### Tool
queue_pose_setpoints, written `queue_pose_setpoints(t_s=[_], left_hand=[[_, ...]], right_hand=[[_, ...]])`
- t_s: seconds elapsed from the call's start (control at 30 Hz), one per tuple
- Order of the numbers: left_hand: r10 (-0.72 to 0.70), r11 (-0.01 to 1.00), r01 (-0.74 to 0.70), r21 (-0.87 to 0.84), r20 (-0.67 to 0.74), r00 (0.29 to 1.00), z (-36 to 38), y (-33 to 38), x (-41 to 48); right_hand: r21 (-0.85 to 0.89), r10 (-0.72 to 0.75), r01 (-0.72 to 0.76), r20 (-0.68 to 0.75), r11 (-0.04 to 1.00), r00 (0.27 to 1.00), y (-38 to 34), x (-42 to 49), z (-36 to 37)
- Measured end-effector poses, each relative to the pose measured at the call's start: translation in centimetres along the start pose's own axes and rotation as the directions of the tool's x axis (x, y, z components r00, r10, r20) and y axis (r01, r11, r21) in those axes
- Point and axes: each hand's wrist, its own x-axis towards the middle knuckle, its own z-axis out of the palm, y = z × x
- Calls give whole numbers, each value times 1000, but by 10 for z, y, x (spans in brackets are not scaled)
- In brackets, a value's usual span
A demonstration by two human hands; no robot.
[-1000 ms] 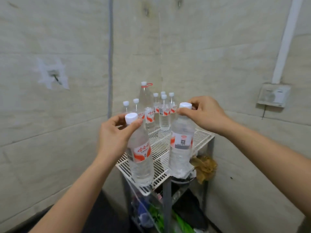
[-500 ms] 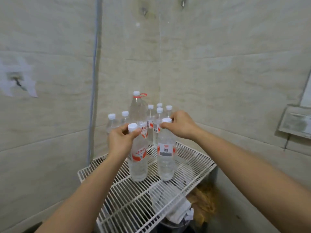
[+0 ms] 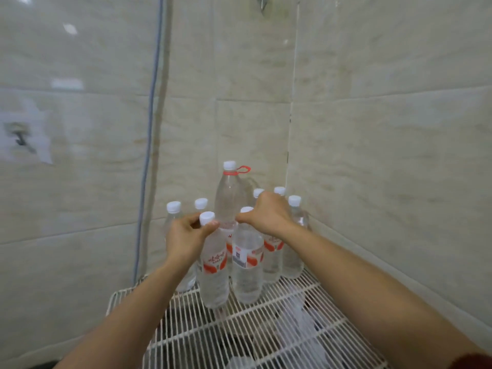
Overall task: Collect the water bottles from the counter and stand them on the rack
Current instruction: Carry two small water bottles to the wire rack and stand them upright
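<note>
Head view, as I watch it from my station: the left hand [image 3: 186, 235] pinches the white cap and neck of one small water bottle [image 3: 214, 275], thumb on the near side and fingers curled round the far side; the right hand [image 3: 269, 217] is curled over the cap of a second small bottle [image 3: 247, 267], fingertips gripping its top. The two hands are close together but not touching. Both held bottles are upright, just beside each other, with their bases down at the white wire rack [image 3: 266, 328]; I cannot tell whether their full weight is on the wires.

Right behind them stands a tall bottle [image 3: 230, 198] with a red ring handle under its cap. Two more small bottles [image 3: 173, 209] stand to its left, partly hidden by the left wrist; three others [image 3: 294, 235] stand to its right in the corner, upright on the rack. All carry white caps; the nearer ones show red and white labels.

A grey cable [image 3: 149, 129] runs down the tiled wall [image 3: 386, 155] on the left; something pale lies blurred beneath the rack wires.
</note>
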Motion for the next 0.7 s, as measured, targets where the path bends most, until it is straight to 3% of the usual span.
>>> queue_pose_setpoints(t_s=[0.23, 0.37, 0.43, 0.63, 0.7], left_hand=[[56, 997, -59, 47, 63, 996, 2, 3, 6], [57, 997, -62, 52, 104, 993, -6, 5, 6], [57, 996, -65, 60, 121, 991, -7, 6, 6], [6, 997, -17, 82, 132, 991, -7, 7, 9], [-9, 995, -5, 97, 140, 990, -8, 8, 10]], right_hand=[[-80, -138, 147, 106, 986, 985, 3, 27, 14], [-172, -269, 369, 425, 913, 864, -5, 38, -8], [-180, -288, 432, 519, 884, 805, -6, 47, -16], [-84, -334, 480, 616, 873, 714, -3, 51, -21], [-41, -348, 462, 601, 886, 720, -4, 51, -20]])
